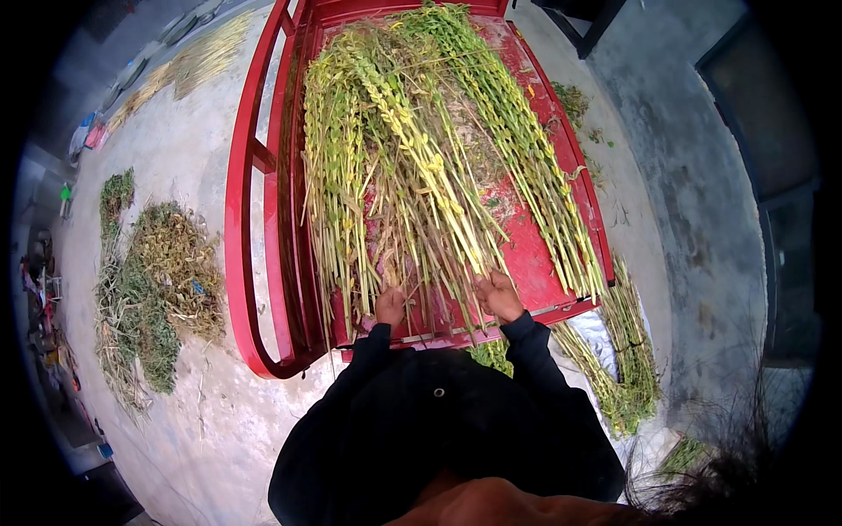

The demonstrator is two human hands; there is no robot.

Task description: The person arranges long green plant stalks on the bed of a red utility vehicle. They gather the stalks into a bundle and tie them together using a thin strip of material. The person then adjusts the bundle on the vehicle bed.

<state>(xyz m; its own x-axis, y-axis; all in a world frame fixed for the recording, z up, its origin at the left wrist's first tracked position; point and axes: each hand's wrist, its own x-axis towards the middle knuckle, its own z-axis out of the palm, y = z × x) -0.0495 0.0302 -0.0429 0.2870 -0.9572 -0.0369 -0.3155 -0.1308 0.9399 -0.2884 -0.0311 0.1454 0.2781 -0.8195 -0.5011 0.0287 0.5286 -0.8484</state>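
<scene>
Long cut sesame stalks [346, 167], green and yellow with pods along them, lie spread in a red cart bed [548, 263], their bare ends toward me. My right hand [498, 296] is closed round the lower ends of a few yellow-green sesame stalks [436, 171], which stretch away over the pile. To its left, at the near edge of the bed, my left hand [390, 307] has its fingers curled among the stalk ends. A dry brown leaf shows just above it; what that hand grips is hidden. A separate row of stalks [526, 149] lies along the right side.
A red rail [239, 202] rises along the cart's left side. Heaps of dried plants [162, 280] lie on the concrete floor at left, with pale stalks [206, 57] farther back. Tied bundles [633, 351] rest on a white sheet at right, near a grey wall [675, 167].
</scene>
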